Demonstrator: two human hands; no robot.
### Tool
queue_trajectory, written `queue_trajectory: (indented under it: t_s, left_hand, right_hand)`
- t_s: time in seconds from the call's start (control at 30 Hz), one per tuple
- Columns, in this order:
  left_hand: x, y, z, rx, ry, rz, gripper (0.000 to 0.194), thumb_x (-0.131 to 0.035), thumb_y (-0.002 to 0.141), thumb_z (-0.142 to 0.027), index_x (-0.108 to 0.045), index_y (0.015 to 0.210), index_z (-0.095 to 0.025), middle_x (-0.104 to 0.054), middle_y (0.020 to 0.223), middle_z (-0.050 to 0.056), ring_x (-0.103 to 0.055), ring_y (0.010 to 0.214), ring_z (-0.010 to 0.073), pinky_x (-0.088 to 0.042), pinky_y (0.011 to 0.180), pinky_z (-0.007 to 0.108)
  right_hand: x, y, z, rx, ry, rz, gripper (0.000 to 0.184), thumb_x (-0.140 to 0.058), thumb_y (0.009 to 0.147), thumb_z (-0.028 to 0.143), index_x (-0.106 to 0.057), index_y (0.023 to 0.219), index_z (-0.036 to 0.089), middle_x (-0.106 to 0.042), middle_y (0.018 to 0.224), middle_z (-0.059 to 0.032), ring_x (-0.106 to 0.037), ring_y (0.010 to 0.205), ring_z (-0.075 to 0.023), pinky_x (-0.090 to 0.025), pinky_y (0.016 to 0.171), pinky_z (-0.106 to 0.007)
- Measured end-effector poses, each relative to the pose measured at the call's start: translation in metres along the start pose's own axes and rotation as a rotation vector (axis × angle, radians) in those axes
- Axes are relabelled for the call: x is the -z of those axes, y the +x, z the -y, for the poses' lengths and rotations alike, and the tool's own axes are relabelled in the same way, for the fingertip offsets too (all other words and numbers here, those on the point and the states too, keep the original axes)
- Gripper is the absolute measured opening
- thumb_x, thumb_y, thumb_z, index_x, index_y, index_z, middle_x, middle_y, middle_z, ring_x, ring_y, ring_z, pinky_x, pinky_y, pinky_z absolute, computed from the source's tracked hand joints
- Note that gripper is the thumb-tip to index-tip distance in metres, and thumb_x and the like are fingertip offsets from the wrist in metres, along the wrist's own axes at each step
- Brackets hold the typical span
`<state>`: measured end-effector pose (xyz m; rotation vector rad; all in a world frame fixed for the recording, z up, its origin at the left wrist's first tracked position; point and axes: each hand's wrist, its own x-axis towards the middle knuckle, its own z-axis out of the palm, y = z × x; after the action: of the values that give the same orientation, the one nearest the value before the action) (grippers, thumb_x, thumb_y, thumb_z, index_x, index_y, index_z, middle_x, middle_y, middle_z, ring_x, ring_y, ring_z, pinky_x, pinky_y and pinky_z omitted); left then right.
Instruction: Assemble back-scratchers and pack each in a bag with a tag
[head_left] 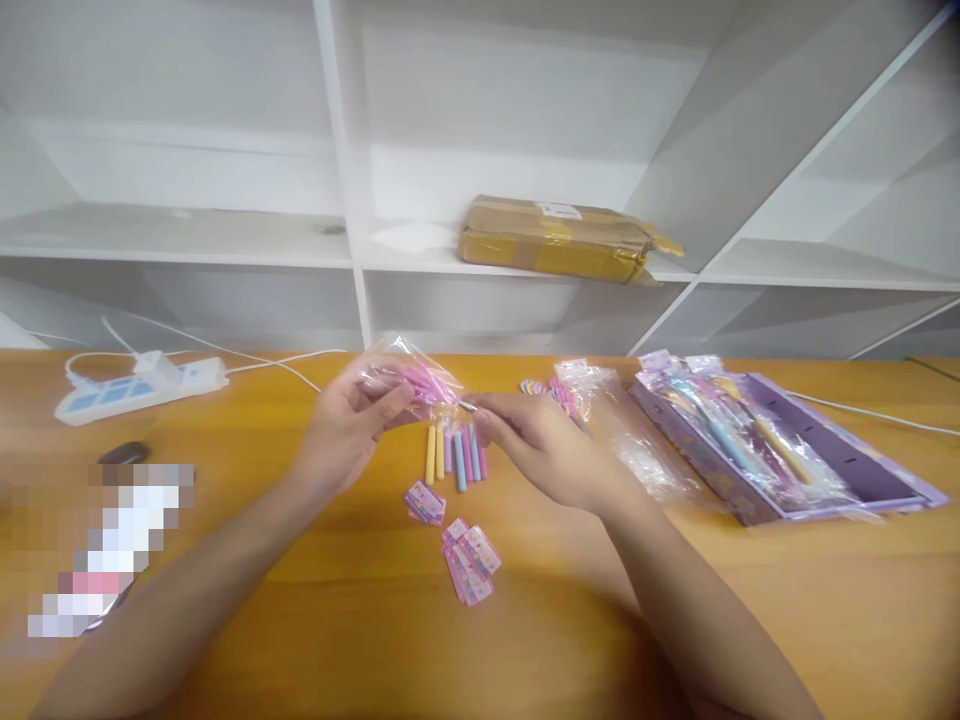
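Observation:
My left hand (341, 420) is closed on a clear plastic bag (401, 350) with a bright pink item (426, 382) inside. Against the bag's right side, my right hand (551, 450) pinches a small thin piece with a dark metallic tip (467, 407); most of it is hidden by the fingers. Just below the hands, several short yellow, blue and purple sticks (460, 462) lie side by side on the table. Closer to me are two loose groups of small pink printed cards, a smaller group (425, 503) and a fanned one (471, 562).
Right of my hands lie clear plastic bags (645, 455) and small colourful pieces (534, 387). A purple box (855, 470) holds bagged colourful items. At left are a power strip (142, 388) and a dark object (125, 453). A taped carton (555, 238) rests on the shelf.

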<state>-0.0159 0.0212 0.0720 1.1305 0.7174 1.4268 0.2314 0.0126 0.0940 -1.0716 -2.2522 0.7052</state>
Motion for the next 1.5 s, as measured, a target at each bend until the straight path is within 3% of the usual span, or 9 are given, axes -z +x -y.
queue_trajectory:
  t_s: [0.13, 0.27, 0.4, 0.5, 0.57, 0.83, 1.0, 1.17, 1.5]
  left_hand:
    - [-0.003, -0.004, 0.011, 0.072, 0.013, 0.072, 0.025, -0.092, 0.082, -0.028, -0.079, 0.101, -0.018, -0.081, 0.097, 0.005, -0.078, 0.089, 0.0190, -0.069, 0.084, 0.033]
    - [-0.004, -0.005, 0.019, 0.075, 0.023, 0.004, 0.024, -0.093, 0.080, -0.032, -0.081, 0.093, -0.016, -0.082, 0.096, 0.007, -0.079, 0.088, 0.0199, -0.069, 0.086, 0.034]
    - [0.004, 0.005, 0.006, -0.071, -0.011, -0.146, 0.023, -0.095, 0.077, -0.030, -0.080, 0.087, -0.015, -0.081, 0.088, 0.005, -0.077, 0.081, 0.0170, -0.069, 0.080, 0.031]
    - [0.010, 0.013, -0.008, -0.152, -0.037, -0.222, 0.024, -0.096, 0.075, -0.028, -0.079, 0.085, -0.016, -0.079, 0.086, 0.003, -0.076, 0.079, 0.0155, -0.069, 0.077, 0.029]
    - [0.011, 0.015, -0.011, -0.159, -0.047, -0.242, 0.024, -0.096, 0.074, -0.028, -0.079, 0.086, -0.016, -0.079, 0.087, 0.002, -0.076, 0.079, 0.0147, -0.069, 0.076, 0.028]
    - [-0.002, 0.001, 0.017, 0.028, -0.030, -0.104, 0.023, -0.095, 0.077, -0.031, -0.082, 0.089, -0.016, -0.081, 0.094, 0.008, -0.078, 0.094, 0.0225, -0.070, 0.087, 0.040]
    - [0.003, 0.005, 0.017, -0.028, -0.020, -0.171, 0.020, -0.093, 0.079, -0.030, -0.082, 0.089, -0.018, -0.079, 0.095, 0.005, -0.077, 0.094, 0.0196, -0.070, 0.087, 0.034]
    - [0.009, 0.010, 0.011, -0.045, -0.032, -0.173, 0.019, -0.092, 0.081, -0.030, -0.081, 0.089, -0.018, -0.078, 0.092, 0.004, -0.077, 0.093, 0.0184, -0.070, 0.085, 0.031]
    - [-0.009, -0.007, 0.022, 0.087, -0.033, -0.004, 0.019, -0.090, 0.084, -0.033, -0.082, 0.093, -0.018, -0.081, 0.103, 0.008, -0.078, 0.099, 0.0228, -0.069, 0.089, 0.038]
  right_hand:
    - [-0.009, 0.000, -0.004, -0.044, 0.060, 0.023, 0.058, -0.042, 0.114, 0.044, -0.030, 0.168, 0.025, -0.071, 0.118, -0.0078, -0.069, 0.089, -0.0197, -0.055, 0.082, -0.035]
    - [-0.017, 0.001, -0.008, -0.025, 0.137, 0.032, 0.074, -0.045, 0.113, 0.044, -0.004, 0.174, 0.029, -0.067, 0.129, -0.0099, -0.069, 0.086, -0.0179, -0.058, 0.078, -0.036]
    - [-0.006, 0.001, -0.010, -0.072, 0.021, 0.001, 0.057, -0.045, 0.113, 0.049, -0.037, 0.164, 0.025, -0.072, 0.106, -0.0062, -0.067, 0.082, -0.0190, -0.051, 0.071, -0.033]
    - [0.006, -0.001, -0.009, -0.129, -0.087, 0.023, 0.043, -0.038, 0.114, 0.052, -0.069, 0.117, 0.022, -0.068, 0.085, -0.0019, -0.061, 0.073, -0.0172, -0.043, 0.066, -0.031]
    - [0.010, -0.001, -0.007, -0.143, -0.077, 0.010, 0.048, -0.036, 0.115, 0.053, -0.068, 0.097, 0.022, -0.065, 0.079, -0.0005, -0.057, 0.069, -0.0159, -0.041, 0.066, -0.030]
    - [-0.001, 0.003, 0.003, -0.114, 0.099, 0.020, 0.048, -0.041, 0.113, 0.053, -0.066, 0.089, 0.020, -0.060, 0.074, 0.0015, -0.052, 0.068, -0.0139, -0.038, 0.066, -0.027]
    - [0.008, 0.003, -0.008, -0.143, 0.124, 0.044, 0.035, -0.052, 0.109, 0.050, -0.071, 0.103, 0.022, -0.063, 0.081, 0.0013, -0.054, 0.071, -0.0137, -0.039, 0.064, -0.026]
    - [0.018, 0.004, -0.010, -0.119, 0.132, 0.031, 0.032, -0.051, 0.108, 0.038, -0.068, 0.086, 0.020, -0.062, 0.074, 0.0013, -0.055, 0.067, -0.0126, -0.042, 0.066, -0.026]
    - [-0.023, 0.014, -0.014, -0.045, 0.212, -0.299, 0.028, -0.077, 0.096, 0.046, -0.065, 0.099, 0.021, -0.065, 0.085, -0.0003, -0.058, 0.074, -0.0145, -0.047, 0.067, -0.027]
